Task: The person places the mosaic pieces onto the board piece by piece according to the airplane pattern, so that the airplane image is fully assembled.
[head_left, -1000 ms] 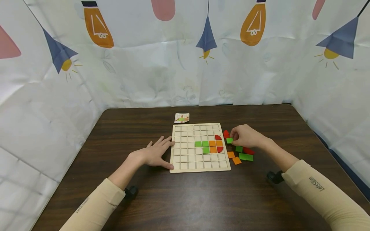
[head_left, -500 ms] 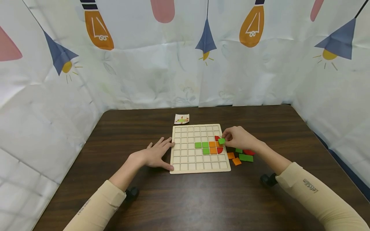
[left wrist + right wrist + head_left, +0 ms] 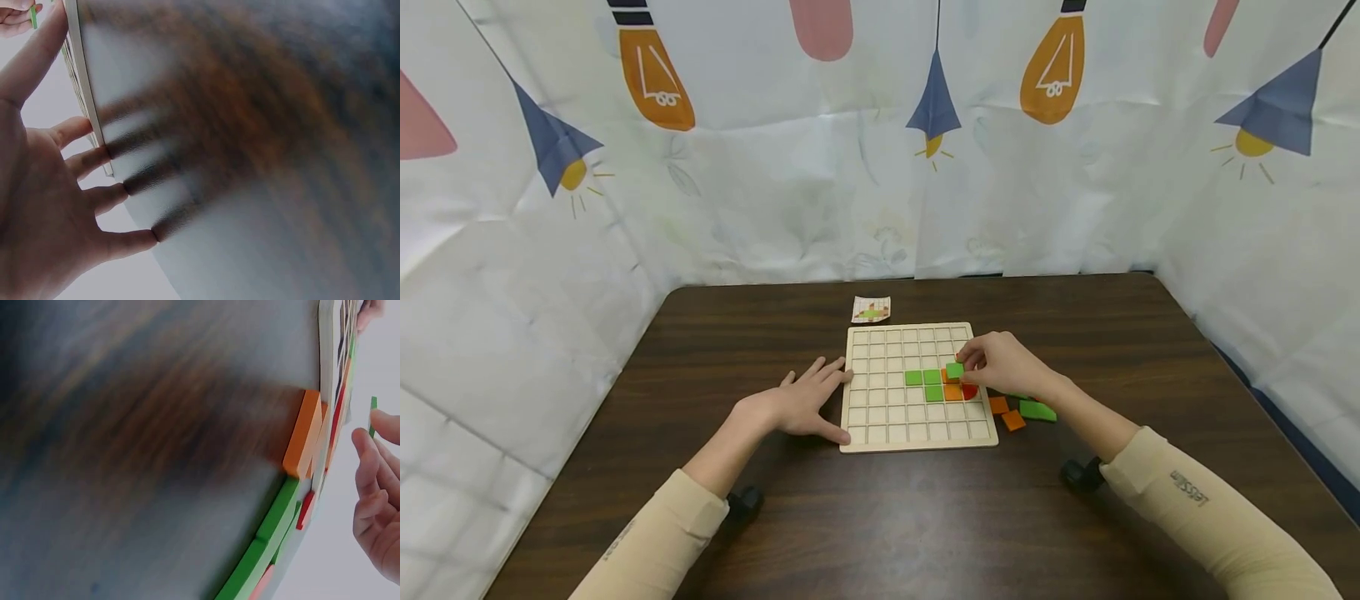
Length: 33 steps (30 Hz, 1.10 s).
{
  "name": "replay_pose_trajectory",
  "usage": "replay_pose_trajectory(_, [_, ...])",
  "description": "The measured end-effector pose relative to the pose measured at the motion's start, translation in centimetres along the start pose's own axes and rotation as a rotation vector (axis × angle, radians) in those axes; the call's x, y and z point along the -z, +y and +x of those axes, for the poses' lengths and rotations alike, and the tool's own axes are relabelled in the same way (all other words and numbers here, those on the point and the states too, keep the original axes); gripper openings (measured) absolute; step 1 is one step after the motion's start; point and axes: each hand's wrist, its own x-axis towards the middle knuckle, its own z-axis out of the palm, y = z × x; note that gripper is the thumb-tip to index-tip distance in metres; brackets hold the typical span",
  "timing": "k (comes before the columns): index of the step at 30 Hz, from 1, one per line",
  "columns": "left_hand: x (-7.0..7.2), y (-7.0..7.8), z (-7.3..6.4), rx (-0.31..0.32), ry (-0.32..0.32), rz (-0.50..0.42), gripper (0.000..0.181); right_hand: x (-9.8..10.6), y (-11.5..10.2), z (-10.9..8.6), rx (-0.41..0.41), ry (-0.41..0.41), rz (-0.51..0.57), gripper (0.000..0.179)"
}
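A pale wooden grid board (image 3: pixel 880 417) lies mid-table. Spread fingers of my left hand (image 3: pixel 801 402) touch its left edge; the left wrist view shows that hand (image 3: pixel 44 187) with straight fingers. Between thumb and fingers, my right hand (image 3: pixel 1007 367) pinches a small green square tile (image 3: pixel 954 371) over the board. In the right wrist view the tile (image 3: pixel 374 403) is seen edge-on and raised. Three green tiles (image 3: pixel 933 392) sit in the middle cells, beside orange tiles (image 3: pixel 952 392) and a red rounded piece (image 3: pixel 970 391). The right hand and the held tile partly hide these.
Right of the board lie loose orange squares (image 3: pixel 1013 420) and green pieces (image 3: pixel 1037 411); the right wrist view also shows a red piece (image 3: pixel 305 511) there. A small printed pattern card (image 3: pixel 871 310) lies behind the board. A patterned white curtain (image 3: pixel 760 192) surrounds the table.
My right hand has carried the green tile leftward from the loose pieces, across the board's right edge, to over the orange tiles. The left hand has stayed at the board's edge.
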Motion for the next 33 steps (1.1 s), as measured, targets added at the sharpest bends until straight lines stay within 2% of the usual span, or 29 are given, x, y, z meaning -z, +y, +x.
replay_pose_trajectory(19, [0.1,0.1,0.3,-0.002,0.002,-0.006,0.102,-1.9,-2.3,1.3,0.123,-0.077,0.003,0.018])
replay_pose_trajectory(28, [0.1,0.1,0.3,0.003,0.004,0.001,0.102,-2.7,-3.0,2.1,0.164,-0.1,0.005,0.018])
replay_pose_trajectory(33, [0.1,0.1,0.2,0.007,-0.002,0.001,0.102,-3.2,-3.3,2.5,0.152,-0.113,-0.011,0.018])
